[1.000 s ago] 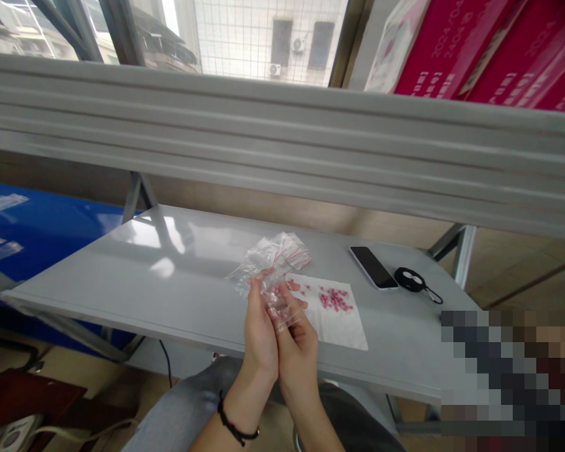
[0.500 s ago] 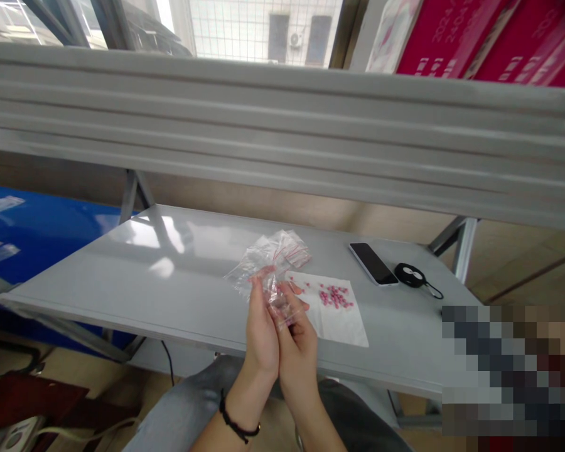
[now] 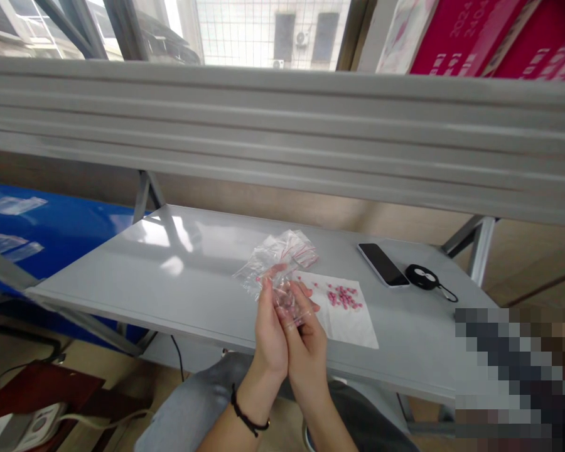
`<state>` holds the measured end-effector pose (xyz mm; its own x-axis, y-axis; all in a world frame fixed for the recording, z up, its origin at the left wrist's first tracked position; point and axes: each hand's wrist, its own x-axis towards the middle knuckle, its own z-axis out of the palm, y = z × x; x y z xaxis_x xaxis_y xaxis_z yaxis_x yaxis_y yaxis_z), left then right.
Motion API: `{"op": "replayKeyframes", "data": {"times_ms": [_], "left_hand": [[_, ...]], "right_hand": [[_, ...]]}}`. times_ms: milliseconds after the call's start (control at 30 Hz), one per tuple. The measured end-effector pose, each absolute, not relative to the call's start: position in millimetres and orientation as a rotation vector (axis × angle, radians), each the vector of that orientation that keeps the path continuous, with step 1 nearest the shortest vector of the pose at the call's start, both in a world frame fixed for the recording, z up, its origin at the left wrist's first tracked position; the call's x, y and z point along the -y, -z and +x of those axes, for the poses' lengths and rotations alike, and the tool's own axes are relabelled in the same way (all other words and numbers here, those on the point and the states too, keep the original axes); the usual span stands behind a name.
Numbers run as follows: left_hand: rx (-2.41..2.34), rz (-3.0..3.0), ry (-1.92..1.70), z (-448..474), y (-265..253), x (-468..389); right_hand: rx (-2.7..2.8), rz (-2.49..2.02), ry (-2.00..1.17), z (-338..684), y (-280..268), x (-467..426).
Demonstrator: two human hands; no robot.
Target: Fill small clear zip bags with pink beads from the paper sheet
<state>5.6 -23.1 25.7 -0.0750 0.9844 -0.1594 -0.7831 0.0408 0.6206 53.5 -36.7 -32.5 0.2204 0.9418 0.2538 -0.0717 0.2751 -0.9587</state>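
Close together over the table's front edge, my left hand (image 3: pixel 270 333) and my right hand (image 3: pixel 308 339) both grip a small clear plastic bag (image 3: pixel 287 301). Pinkish pieces show through its film. My left wrist wears a dark cord bracelet (image 3: pixel 249 417). Just beyond my fingers lies a pile of clear zip bags (image 3: pixel 296 248) with red seal lines. To the right of my right hand, several small pink beads or pellets (image 3: pixel 343 297) are scattered on a white sheet (image 3: pixel 353 329). My fingers partly hide the bag and the left side of the sheet.
A phone (image 3: pixel 383 265) and a round black case with a loop (image 3: pixel 422 276) lie on the grey table (image 3: pixel 207 276) at the right. A grey shelf beam (image 3: pixel 282 138) crosses above. Left stands a blue surface (image 3: pixel 85 220) with plastic bags. A pixelated patch covers the lower right.
The whole view has shifted slightly, so everything appears a little further right. Both hands keep hold of the bag, and the pinkish pieces in it show more clearly.
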Motion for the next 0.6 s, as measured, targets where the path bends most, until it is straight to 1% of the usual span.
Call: {"op": "replayKeyframes", "data": {"times_ms": [300,600], "left_hand": [[-0.659,0.362,-1.514,5,-21,22],[-0.664,0.524,-1.449,-6,-34,19]], "right_hand": [[1.105,-1.024,-0.895,51,30,37],[1.2,-0.967,-0.903,48,31,34]]}}
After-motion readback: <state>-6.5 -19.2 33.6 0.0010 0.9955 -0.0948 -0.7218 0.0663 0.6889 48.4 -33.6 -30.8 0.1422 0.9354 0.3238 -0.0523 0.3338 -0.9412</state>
